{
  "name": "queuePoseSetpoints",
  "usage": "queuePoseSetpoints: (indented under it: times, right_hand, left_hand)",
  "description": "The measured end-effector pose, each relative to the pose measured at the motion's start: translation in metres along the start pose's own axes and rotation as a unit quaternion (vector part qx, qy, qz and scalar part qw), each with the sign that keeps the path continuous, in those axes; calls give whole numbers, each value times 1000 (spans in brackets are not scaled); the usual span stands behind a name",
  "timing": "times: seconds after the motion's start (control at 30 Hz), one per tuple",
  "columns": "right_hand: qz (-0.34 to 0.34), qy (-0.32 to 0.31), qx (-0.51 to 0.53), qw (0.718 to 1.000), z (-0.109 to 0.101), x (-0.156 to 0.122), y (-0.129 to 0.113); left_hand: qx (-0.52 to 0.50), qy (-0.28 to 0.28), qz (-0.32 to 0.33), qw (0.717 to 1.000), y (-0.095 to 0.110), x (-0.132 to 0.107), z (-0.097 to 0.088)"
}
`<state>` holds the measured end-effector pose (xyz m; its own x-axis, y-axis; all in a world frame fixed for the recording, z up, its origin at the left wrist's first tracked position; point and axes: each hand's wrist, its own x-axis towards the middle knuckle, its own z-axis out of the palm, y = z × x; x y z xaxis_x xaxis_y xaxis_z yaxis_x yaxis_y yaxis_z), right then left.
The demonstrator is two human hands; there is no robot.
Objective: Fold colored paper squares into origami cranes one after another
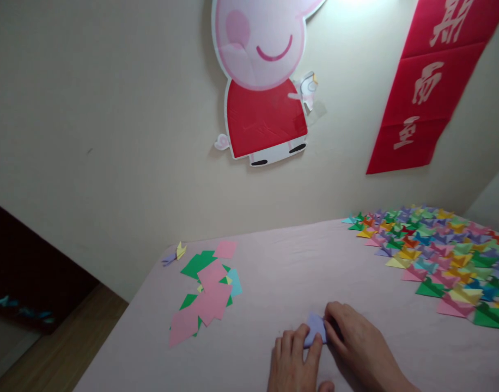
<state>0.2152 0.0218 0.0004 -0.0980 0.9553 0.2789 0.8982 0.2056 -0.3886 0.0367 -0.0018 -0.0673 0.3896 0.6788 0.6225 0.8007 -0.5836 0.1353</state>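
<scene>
A small folded piece of purple paper [316, 330] lies on the pink-covered table [282, 277], low in the view and right of the middle. My left hand [292, 356] holds it down, with the index finger and thumb on its left and near parts. At its right edge my right hand [356, 343] pinches the paper between thumb and curled fingers. The fingers cover part of the folds, so the full shape is hidden.
Loose pink sheets [214, 299], green sheets [198, 264] and a blue sheet [235, 282] lie at the left. Folded yellow [181, 251] and purple [170, 259] pieces sit at the far left corner. Rows of colourful folded-paper birds [445, 256] cover the right side. A wall stands behind.
</scene>
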Motion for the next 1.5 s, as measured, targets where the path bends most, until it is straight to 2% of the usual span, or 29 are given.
queuePoseSetpoints:
  times: [0.13,0.37,0.5,0.73,0.93,1.17,1.3,1.5]
  right_hand:
    - [-9,10,-7,1000,2,-1,0]
    - [-22,50,-15,998,5,-2,-1]
    - [-19,61,-19,998,7,-1,-2]
    - [-18,60,-26,998,3,0,-5]
    - [-19,49,-32,998,3,0,-5]
    - [-3,28,-30,999,3,-1,-4]
    - [-8,37,-21,999,3,0,-4]
    - [11,37,2,999,2,-1,-4]
  left_hand:
    - [-12,-42,-5,999,3,1,-11]
    - [-36,4,57,998,0,9,-20]
    - [-6,-27,81,996,-3,9,-23]
    - [-3,-16,70,997,-3,7,-17]
    - [-6,19,106,994,-7,10,-13]
    - [6,-32,107,994,-7,11,-18]
    - [-6,-24,81,996,-2,13,-24]
    - [9,-51,69,996,2,14,-27]
